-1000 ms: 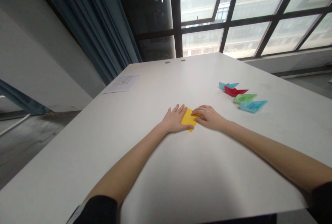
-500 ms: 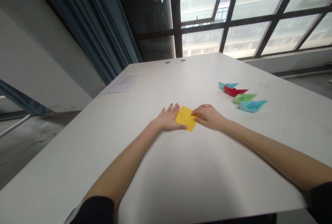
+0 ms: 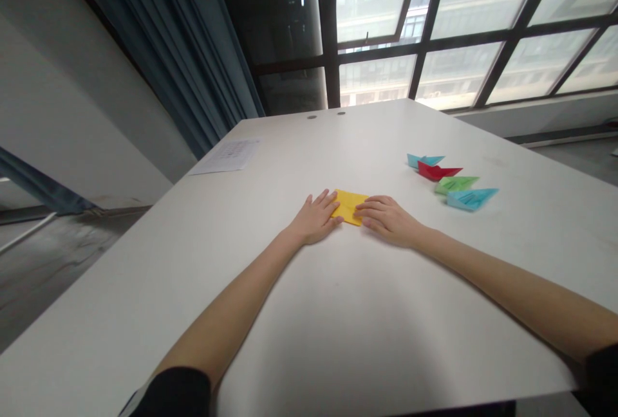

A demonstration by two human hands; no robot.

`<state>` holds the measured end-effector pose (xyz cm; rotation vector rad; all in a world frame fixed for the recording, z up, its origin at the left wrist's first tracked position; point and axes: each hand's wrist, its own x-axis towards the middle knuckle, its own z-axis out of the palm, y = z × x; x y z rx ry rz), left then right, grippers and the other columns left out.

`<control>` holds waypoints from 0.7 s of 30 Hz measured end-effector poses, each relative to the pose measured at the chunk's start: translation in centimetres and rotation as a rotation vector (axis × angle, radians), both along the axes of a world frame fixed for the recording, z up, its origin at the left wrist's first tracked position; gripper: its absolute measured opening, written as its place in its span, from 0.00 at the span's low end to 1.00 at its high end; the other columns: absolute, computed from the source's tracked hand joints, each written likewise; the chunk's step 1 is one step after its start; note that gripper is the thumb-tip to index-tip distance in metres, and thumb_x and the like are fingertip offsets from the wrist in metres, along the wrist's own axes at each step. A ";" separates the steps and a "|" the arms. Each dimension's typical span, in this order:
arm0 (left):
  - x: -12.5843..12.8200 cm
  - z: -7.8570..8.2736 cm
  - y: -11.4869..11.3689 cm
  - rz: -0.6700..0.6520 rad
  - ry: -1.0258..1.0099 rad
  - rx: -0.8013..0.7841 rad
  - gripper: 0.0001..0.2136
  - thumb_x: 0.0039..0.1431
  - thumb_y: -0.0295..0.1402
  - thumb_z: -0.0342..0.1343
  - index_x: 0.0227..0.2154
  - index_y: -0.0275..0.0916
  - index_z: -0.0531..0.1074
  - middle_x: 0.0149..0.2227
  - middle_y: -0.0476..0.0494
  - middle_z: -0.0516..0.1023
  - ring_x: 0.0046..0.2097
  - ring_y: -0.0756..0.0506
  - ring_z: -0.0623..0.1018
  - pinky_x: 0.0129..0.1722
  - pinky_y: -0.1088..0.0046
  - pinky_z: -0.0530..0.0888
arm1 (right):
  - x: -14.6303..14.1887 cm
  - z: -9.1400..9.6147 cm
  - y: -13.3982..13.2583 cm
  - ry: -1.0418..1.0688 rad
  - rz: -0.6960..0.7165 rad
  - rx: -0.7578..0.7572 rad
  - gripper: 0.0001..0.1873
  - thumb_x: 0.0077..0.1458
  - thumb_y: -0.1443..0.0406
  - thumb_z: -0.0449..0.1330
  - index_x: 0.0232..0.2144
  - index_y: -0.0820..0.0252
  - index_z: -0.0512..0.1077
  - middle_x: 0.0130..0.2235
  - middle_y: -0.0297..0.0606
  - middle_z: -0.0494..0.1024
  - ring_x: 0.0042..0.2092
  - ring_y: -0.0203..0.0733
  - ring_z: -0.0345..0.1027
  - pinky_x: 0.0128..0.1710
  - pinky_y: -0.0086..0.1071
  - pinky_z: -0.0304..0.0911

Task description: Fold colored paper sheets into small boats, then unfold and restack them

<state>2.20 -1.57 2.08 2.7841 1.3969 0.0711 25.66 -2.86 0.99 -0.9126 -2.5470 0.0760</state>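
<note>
A folded yellow paper (image 3: pixel 349 204) lies flat on the white table (image 3: pixel 338 314), near its middle. My left hand (image 3: pixel 316 219) rests on the paper's left edge with its fingers stretched out flat. On the paper's right side my right hand (image 3: pixel 387 217) presses down, fingers extended and lying on the sheet. Both hands cover the near part of the paper, and only its far half shows.
Several folded paper boats lie in a row at the right: a blue one (image 3: pixel 423 159), a red one (image 3: pixel 438 170), a green one (image 3: pixel 456 183) and a light blue one (image 3: pixel 470 197). A printed white sheet (image 3: pixel 226 155) lies at the far left edge. Windows stand behind the table.
The yellow paper has shifted away from me and now looks narrower, its near part under my hands. My left hand slid left, then back onto the paper's edge.
</note>
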 end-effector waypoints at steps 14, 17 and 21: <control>0.8 0.8 -1.0 -0.138 -0.091 0.160 0.19 0.61 0.43 0.38 0.36 0.37 0.71 0.53 0.40 0.66 0.59 0.42 0.58 0.55 0.60 0.57 | -0.1 0.0 0.3 -0.083 -0.199 0.013 0.19 0.59 0.57 0.44 0.44 0.54 0.71 0.44 0.40 0.74 0.50 0.46 0.60 0.50 0.42 0.51; 1.6 1.0 -1.7 -0.249 -0.162 0.099 0.17 0.61 0.42 0.40 0.33 0.39 0.72 0.48 0.41 0.71 0.53 0.44 0.66 0.53 0.64 0.61 | 0.0 -0.2 0.5 -0.076 -0.253 0.006 0.19 0.59 0.57 0.44 0.43 0.54 0.72 0.44 0.40 0.73 0.49 0.46 0.60 0.48 0.42 0.52; 2.5 0.9 -2.4 -0.293 -0.221 0.035 0.16 0.62 0.37 0.39 0.32 0.39 0.72 0.43 0.42 0.74 0.45 0.47 0.71 0.48 0.68 0.65 | -0.1 -0.4 0.6 -0.071 -0.264 0.000 0.18 0.58 0.57 0.46 0.43 0.53 0.71 0.45 0.40 0.73 0.48 0.46 0.61 0.47 0.41 0.53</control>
